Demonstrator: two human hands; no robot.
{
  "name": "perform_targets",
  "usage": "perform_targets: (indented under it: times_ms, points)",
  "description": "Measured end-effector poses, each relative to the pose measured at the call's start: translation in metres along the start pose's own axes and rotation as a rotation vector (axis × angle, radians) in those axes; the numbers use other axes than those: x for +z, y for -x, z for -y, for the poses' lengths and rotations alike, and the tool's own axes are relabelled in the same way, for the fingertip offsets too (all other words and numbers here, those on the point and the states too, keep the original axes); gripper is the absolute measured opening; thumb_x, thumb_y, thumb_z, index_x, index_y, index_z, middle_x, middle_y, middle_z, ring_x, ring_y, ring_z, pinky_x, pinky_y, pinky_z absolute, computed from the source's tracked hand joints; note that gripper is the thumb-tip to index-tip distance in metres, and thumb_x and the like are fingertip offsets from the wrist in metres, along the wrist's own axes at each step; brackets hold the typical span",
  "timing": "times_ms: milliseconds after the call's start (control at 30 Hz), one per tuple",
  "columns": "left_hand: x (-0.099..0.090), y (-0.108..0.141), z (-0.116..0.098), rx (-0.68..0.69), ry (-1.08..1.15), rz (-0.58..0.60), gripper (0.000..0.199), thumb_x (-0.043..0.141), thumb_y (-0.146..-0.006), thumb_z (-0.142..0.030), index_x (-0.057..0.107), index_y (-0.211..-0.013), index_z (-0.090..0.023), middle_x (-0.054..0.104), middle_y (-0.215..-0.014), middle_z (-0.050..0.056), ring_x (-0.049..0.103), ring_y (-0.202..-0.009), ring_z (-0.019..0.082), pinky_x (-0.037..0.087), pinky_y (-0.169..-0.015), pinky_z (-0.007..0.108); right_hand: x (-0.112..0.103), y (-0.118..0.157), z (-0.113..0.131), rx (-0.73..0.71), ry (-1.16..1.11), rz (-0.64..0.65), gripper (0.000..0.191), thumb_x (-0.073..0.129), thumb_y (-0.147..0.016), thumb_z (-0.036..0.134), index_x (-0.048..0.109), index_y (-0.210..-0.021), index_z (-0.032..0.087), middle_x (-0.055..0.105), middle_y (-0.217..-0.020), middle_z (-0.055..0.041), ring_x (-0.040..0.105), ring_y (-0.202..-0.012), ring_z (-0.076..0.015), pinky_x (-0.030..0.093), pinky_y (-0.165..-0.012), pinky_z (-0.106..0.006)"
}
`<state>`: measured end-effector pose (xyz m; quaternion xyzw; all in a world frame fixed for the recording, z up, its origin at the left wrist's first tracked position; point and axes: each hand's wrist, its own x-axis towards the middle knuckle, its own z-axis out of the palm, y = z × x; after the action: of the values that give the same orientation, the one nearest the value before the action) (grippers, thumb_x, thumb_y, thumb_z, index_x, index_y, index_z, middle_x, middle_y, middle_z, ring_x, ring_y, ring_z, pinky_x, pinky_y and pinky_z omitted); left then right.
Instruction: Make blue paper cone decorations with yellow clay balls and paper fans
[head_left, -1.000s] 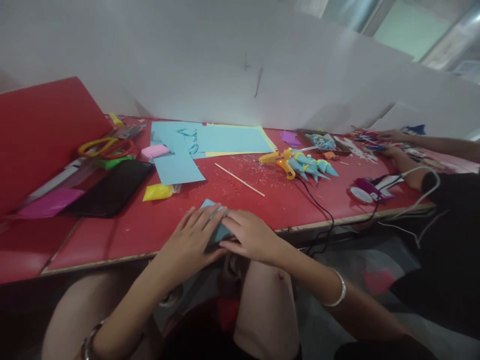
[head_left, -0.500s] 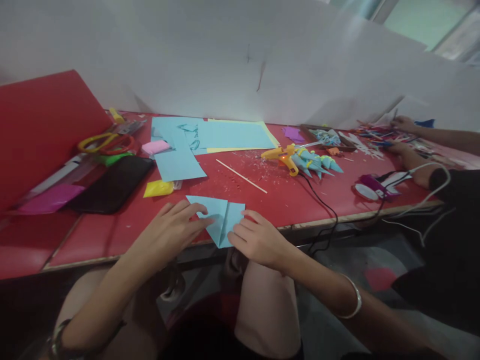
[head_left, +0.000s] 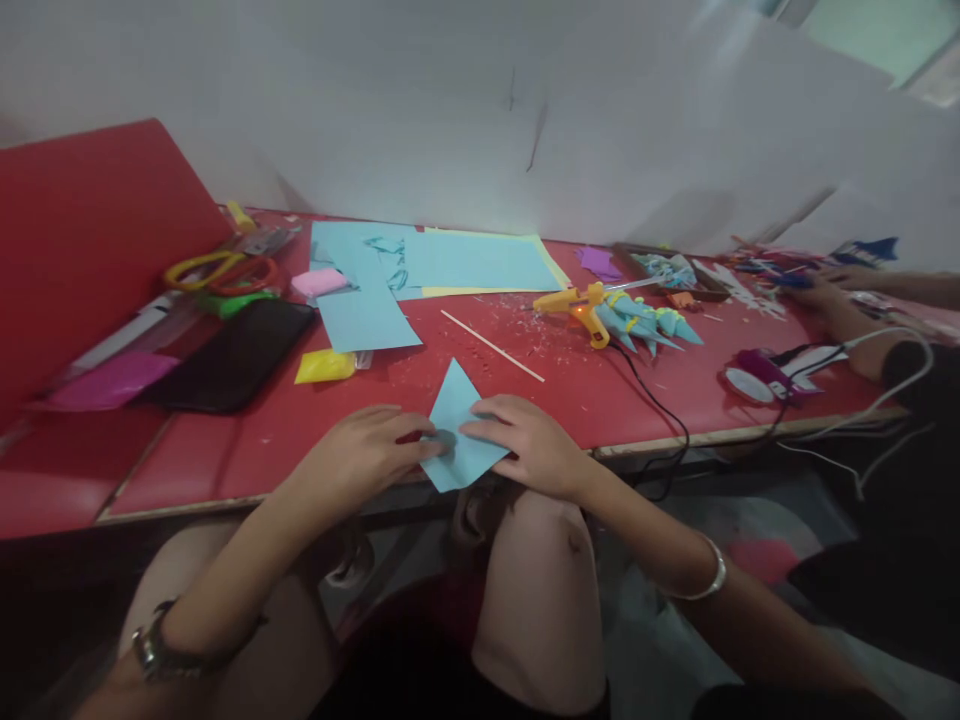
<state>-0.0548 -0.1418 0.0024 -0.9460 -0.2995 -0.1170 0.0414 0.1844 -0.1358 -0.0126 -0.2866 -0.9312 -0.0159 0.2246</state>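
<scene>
Head view shows a flat black object (head_left: 232,355) left on the red table (head_left: 225,450), a yellow packet (head_left: 325,367), left hand (head_left: 367,447) and right hand (head_left: 534,445) grasping a folded blue paper (head_left: 454,405) at the front edge, a thin stick (head_left: 492,345) just behind, and a yellow-orange glue gun (head_left: 595,318) touching blue cones (head_left: 636,322).

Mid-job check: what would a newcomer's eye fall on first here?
Probably the yellow glue gun with its glowing orange light, lying beside yellow-trimmed blue paper cones on the red table. Next, perhaps, the pointed blue paper between the left hand and right hand, at the table's near edge.
</scene>
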Motion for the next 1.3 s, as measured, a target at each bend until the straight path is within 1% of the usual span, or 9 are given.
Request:
perform_targets:
  times_ms: [133, 300, 500, 667, 833, 1000, 1100, 1233, 1300]
  points:
    - [0.004, 0.005, 0.003, -0.082, 0.086, -0.018, 0.029, 0.050, -0.081, -0.016, 0.064, -0.105, -0.026, 0.066, -0.106, 0.005, 0.059, -0.095, 0.019, 0.046, -0.082, 0.034, 0.001, 0.004, -0.002, 0.001, -0.025, 0.021, 0.023, 0.054, -0.083, 0.018, 0.064, -0.104, 0.020, 0.063, -0.104, -0.0073, 0.054, -0.095, -0.0185, 0.043, -0.084, -0.032]
    - [0.005, 0.006, -0.003, -0.134, 0.082, 0.003, 0.027, 0.051, -0.081, -0.020, 0.065, -0.104, -0.024, 0.068, -0.101, 0.004, 0.060, -0.091, 0.019, 0.046, -0.078, 0.033, -0.001, -0.002, 0.003, -0.013, 0.010, 0.100, 0.019, 0.054, -0.084, 0.024, 0.067, -0.096, 0.019, 0.063, -0.083, -0.0058, 0.054, -0.076, -0.0167, 0.041, -0.070, -0.029]
    - [0.009, 0.011, 0.002, -0.144, 0.076, -0.090, 0.024, 0.049, -0.084, -0.024, 0.066, -0.099, -0.026, 0.069, -0.096, 0.003, 0.061, -0.085, 0.018, 0.045, -0.072, 0.031, -0.004, -0.003, 0.000, 0.025, -0.181, 0.062, 0.020, 0.051, -0.085, 0.022, 0.068, -0.094, 0.017, 0.063, -0.090, -0.0069, 0.055, -0.081, -0.0150, 0.043, -0.071, -0.025]
    - [0.014, 0.006, -0.004, -0.179, 0.087, -0.178, 0.018, 0.054, -0.081, -0.030, 0.068, -0.090, -0.022, 0.069, -0.088, 0.004, 0.060, -0.077, 0.018, 0.043, -0.065, 0.029, -0.003, -0.002, -0.001, 0.060, -0.208, 0.083, 0.019, 0.050, -0.085, 0.018, 0.068, -0.092, 0.018, 0.062, -0.089, -0.0066, 0.055, -0.082, -0.0155, 0.045, -0.070, -0.026]
    - [0.016, 0.003, -0.007, -0.179, 0.147, -0.226, 0.019, 0.051, -0.085, -0.028, 0.069, -0.085, -0.022, 0.068, -0.082, 0.002, 0.057, -0.075, 0.016, 0.043, -0.066, 0.027, 0.002, -0.003, -0.001, 0.065, -0.259, 0.010, 0.016, 0.053, -0.084, 0.019, 0.068, -0.088, 0.018, 0.063, -0.087, -0.0064, 0.055, -0.081, -0.0154, 0.045, -0.071, -0.026]
    - [0.018, 0.005, -0.007, -0.253, 0.176, -0.248, 0.026, 0.047, -0.087, -0.032, 0.069, -0.079, -0.021, 0.067, -0.079, 0.002, 0.056, -0.073, 0.014, 0.042, -0.059, 0.024, 0.004, -0.005, 0.001, 0.161, -0.309, -0.075, 0.013, 0.058, -0.081, 0.024, 0.068, -0.078, 0.016, 0.064, -0.082, -0.0059, 0.056, -0.077, -0.0153, 0.045, -0.073, -0.029]
    - [0.016, 0.006, -0.007, -0.221, 0.138, -0.223, 0.022, 0.049, -0.086, -0.031, 0.069, -0.083, -0.022, 0.067, -0.079, 0.002, 0.056, -0.073, 0.015, 0.042, -0.062, 0.025, 0.005, -0.003, 0.002, 0.158, -0.289, -0.058, 0.015, 0.055, -0.083, 0.024, 0.068, -0.081, 0.018, 0.066, -0.087, -0.0062, 0.058, -0.083, -0.0158, 0.046, -0.077, -0.029]
    - [0.010, 0.006, -0.009, -0.120, 0.053, -0.121, 0.019, 0.051, -0.084, -0.025, 0.067, -0.094, -0.025, 0.069, -0.087, 0.001, 0.057, -0.078, 0.017, 0.043, -0.068, 0.029, 0.006, 0.002, 0.000, 0.083, -0.251, -0.003, 0.019, 0.052, -0.084, 0.022, 0.067, -0.096, 0.020, 0.065, -0.104, -0.0078, 0.058, -0.099, -0.0181, 0.046, -0.086, -0.033]
    - [0.008, 0.007, -0.011, -0.124, 0.023, -0.082, 0.020, 0.050, -0.084, -0.022, 0.066, -0.096, -0.025, 0.069, -0.090, 0.002, 0.059, -0.080, 0.018, 0.043, -0.068, 0.030, 0.007, 0.004, -0.002, 0.079, -0.255, 0.012, 0.020, 0.054, -0.083, 0.020, 0.066, -0.098, 0.019, 0.065, -0.106, -0.0085, 0.058, -0.101, -0.0186, 0.046, -0.087, -0.034]
